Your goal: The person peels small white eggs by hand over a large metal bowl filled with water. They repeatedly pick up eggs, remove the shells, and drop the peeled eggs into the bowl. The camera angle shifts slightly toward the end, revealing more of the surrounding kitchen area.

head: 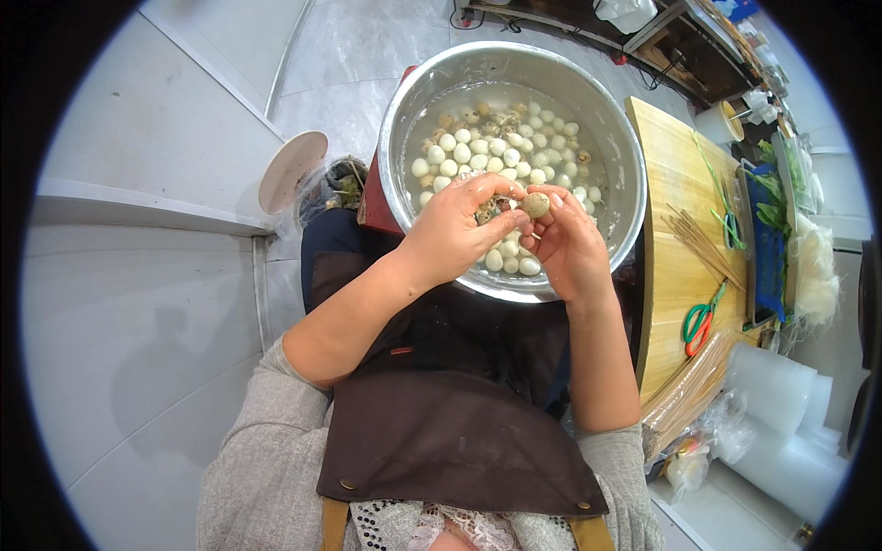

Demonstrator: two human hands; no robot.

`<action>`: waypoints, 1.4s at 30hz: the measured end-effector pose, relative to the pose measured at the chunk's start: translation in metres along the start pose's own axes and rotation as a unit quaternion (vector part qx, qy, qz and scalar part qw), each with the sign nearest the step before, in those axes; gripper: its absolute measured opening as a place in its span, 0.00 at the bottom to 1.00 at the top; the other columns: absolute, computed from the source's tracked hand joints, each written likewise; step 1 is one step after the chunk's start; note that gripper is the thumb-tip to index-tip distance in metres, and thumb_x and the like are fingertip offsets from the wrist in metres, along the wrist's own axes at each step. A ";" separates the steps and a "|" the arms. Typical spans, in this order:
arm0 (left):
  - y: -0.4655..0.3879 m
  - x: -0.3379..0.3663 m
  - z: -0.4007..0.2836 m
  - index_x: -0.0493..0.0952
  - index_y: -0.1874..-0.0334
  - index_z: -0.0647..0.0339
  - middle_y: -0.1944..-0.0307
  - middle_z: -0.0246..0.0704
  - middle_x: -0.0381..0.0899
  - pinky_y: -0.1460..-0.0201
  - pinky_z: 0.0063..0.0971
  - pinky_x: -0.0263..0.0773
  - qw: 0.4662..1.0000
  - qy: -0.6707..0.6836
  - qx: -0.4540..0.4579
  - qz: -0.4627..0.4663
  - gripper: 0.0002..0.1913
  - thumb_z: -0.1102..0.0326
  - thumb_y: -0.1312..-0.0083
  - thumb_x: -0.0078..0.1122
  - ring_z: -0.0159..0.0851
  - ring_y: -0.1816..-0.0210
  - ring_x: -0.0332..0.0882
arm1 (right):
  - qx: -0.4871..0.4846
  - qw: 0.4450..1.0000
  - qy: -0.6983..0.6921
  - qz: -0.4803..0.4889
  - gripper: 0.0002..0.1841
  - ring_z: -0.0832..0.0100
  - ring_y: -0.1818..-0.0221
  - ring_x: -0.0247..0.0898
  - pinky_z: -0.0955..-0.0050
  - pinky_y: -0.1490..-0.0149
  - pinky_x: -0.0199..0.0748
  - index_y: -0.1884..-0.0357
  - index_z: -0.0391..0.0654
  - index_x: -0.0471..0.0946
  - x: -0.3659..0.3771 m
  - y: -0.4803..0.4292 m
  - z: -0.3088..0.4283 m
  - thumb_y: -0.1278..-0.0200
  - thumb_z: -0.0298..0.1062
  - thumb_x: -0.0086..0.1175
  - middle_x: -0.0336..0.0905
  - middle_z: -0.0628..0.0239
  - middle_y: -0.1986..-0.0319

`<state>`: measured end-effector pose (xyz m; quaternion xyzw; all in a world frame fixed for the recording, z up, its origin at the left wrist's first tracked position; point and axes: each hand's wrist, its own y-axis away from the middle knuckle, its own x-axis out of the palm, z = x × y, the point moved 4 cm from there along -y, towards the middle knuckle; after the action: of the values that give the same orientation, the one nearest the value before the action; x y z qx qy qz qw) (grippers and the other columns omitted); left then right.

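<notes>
A speckled quail egg (pixel 535 205) is pinched between the thumb and fingers of my right hand (pixel 570 241), over a large steel basin (pixel 513 58). Bits of broken speckled shell (pixel 486 210) show under the curled fingers of my left hand (pixel 451 224), whose thumb tip reaches close to the egg. Whether that thumb touches the egg is hard to tell. Cloudy water fills the lower basin. Many peeled white quail eggs (pixel 497 147) lie in it, with speckled unpeeled ones (pixel 482 109) mostly toward the far side.
Right of the basin stands a wooden table (pixel 665 172) with bamboo skewers (pixel 703 241), scissors (pixel 698 327) and a tray of leafy greens (pixel 768 206). Stacked clear plastic containers (pixel 772 382) are nearer me. At left, a round pinkish lid (pixel 293 172) leans beside a lined waste bin (pixel 344 182).
</notes>
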<state>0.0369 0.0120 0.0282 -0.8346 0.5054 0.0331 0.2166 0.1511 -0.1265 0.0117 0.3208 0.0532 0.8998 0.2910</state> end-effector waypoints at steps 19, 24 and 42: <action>0.003 -0.003 -0.003 0.81 0.55 0.62 0.59 0.35 0.85 0.49 0.30 0.74 0.995 0.026 -0.087 0.039 0.09 0.66 0.30 0.69 0.37 0.55 0.82 | -0.005 0.998 -0.033 -0.055 0.13 0.79 0.59 0.78 0.77 0.51 0.77 0.44 0.40 0.80 0.002 0.008 -0.012 0.21 0.37 0.58 0.84 0.69 0.56; 0.006 0.000 -0.004 0.81 0.56 0.63 0.60 0.36 0.85 0.51 0.31 0.75 0.997 0.038 -0.068 -0.028 0.08 0.66 0.30 0.68 0.38 0.57 0.82 | -0.002 0.997 -0.036 -0.067 0.12 0.77 0.57 0.79 0.76 0.50 0.78 0.46 0.41 0.79 0.001 0.009 -0.014 0.21 0.37 0.58 0.84 0.69 0.56; 0.006 0.001 -0.010 0.79 0.61 0.61 0.64 0.40 0.83 0.59 0.39 0.77 0.993 -0.116 0.002 -0.034 0.08 0.64 0.32 0.65 0.50 0.60 0.82 | -0.007 0.997 -0.009 -0.070 0.09 0.80 0.63 0.76 0.78 0.54 0.76 0.50 0.42 0.80 0.005 0.007 -0.016 0.25 0.33 0.62 0.82 0.72 0.64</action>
<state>0.0309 0.0045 0.0355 -0.8414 0.4484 0.1206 0.2766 0.1345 -0.1286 0.0034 0.3222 0.0666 0.8746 0.3562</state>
